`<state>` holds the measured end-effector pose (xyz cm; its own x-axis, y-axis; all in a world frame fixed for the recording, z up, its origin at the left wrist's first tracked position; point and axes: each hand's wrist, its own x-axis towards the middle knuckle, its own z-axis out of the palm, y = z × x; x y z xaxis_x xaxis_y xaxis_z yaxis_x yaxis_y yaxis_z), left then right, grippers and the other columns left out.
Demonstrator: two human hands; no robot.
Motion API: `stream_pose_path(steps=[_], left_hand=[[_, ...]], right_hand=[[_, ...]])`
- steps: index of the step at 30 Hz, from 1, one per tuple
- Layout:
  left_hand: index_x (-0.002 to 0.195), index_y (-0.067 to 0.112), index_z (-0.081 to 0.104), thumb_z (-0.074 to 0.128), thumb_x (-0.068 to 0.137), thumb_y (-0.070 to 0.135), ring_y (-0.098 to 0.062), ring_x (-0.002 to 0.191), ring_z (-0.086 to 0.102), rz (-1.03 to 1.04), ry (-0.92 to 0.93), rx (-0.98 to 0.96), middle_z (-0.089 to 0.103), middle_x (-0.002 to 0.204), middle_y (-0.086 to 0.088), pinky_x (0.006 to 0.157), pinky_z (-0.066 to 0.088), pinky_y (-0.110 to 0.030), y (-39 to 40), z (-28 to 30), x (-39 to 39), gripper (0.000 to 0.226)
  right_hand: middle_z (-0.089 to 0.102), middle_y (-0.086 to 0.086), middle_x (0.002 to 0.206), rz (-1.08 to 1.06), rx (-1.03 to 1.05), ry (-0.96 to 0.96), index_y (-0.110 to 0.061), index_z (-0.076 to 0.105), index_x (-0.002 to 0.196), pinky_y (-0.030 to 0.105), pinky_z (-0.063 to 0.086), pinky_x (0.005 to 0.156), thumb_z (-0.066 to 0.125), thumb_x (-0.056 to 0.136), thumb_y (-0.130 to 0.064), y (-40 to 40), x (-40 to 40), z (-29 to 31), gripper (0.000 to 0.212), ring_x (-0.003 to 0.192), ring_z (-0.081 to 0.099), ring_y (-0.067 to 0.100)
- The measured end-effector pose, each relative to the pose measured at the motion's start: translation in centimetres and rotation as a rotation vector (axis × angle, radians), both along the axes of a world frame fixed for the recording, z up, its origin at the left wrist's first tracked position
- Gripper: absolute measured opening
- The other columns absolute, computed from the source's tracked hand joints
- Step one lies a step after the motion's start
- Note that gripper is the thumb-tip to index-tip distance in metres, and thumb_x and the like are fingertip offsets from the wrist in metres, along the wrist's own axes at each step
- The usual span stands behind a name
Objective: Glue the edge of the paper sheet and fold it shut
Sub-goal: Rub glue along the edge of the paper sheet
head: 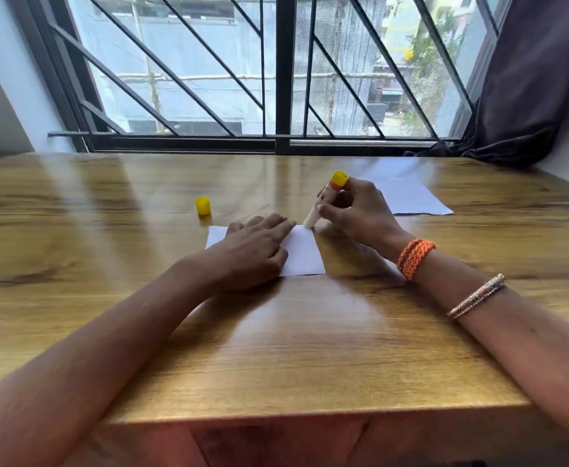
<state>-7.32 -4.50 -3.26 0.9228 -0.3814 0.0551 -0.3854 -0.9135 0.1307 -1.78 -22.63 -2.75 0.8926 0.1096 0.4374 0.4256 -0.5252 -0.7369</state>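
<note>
A small white paper sheet (305,252) lies flat on the wooden table (276,348). My left hand (254,252) presses flat on it, fingers spread, covering most of its middle. My right hand (357,212) grips a glue stick (325,200) with a yellow base on top and a white body, tilted, its tip touching the sheet's far right corner. The stick's yellow cap (203,205) stands on the table behind and to the left of the sheet.
A second white sheet (407,197) lies farther back on the right. A barred window (276,69) runs behind the table, with a dark curtain (539,79) bunched at the back right. The table's near edge (310,412) crosses the lower frame.
</note>
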Motion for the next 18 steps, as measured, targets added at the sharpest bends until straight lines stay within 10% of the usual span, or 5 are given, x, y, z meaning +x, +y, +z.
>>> stream_pose_path(steps=[18], left_hand=[[0.141, 0.02, 0.03, 0.032, 0.093, 0.025, -0.023, 0.132, 0.03, 0.007, -0.033, 0.028, 0.029, 0.147, -0.001, 0.105, 0.025, -0.044, -0.17, -0.21, 0.03, 0.048]], right_hand=[[0.07, 0.004, 0.082, 0.031, -0.006, 0.046, -0.012, 0.067, 0.088, 0.035, 0.055, 0.074, 0.07, 0.078, -0.016, -0.12, -0.82, 0.35, 0.011, 0.08, 0.067, 0.018]])
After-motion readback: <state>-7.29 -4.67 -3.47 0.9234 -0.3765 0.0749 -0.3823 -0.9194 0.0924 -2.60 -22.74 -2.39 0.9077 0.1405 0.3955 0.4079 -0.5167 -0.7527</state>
